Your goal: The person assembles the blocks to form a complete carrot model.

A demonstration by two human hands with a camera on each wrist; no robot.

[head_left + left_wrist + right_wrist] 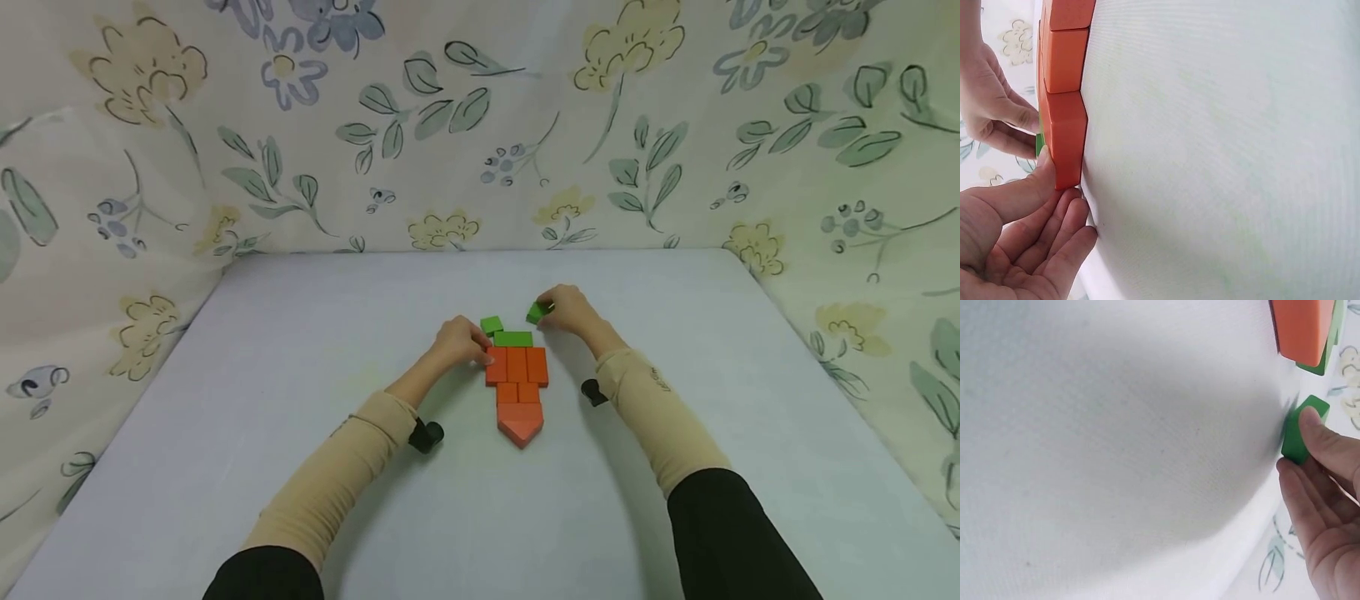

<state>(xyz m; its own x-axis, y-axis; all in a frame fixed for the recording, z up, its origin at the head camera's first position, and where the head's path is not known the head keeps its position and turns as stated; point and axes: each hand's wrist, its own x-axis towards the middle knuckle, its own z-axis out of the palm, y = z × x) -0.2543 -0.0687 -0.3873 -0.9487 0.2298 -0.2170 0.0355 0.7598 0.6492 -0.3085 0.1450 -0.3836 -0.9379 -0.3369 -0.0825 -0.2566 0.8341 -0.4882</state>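
Orange and green wooden blocks lie in a tall figure on the white table. My left hand (pixel 457 343) rests at its upper left, the thumb touching the top of an orange rectangular block (pixel 1067 137) and the bent fingers beside its end. Just beyond that hand sits a small green block (pixel 491 324), turned a little, beside a green bar (pixel 513 339). On the right, my right hand (pixel 567 308) pinches another green block (pixel 1298 432) between thumb and fingers. This block is tilted and apart from the figure; the fingers hide part of it.
Below the upper orange row are two smaller orange blocks (pixel 517 392) and a lighter orange pointed piece (pixel 520 423) facing me. A floral cloth (pixel 480 125) hangs behind the white table (pixel 337 333) and along its sides. Black wrist-worn devices (pixel 426 437) sit under both forearms.
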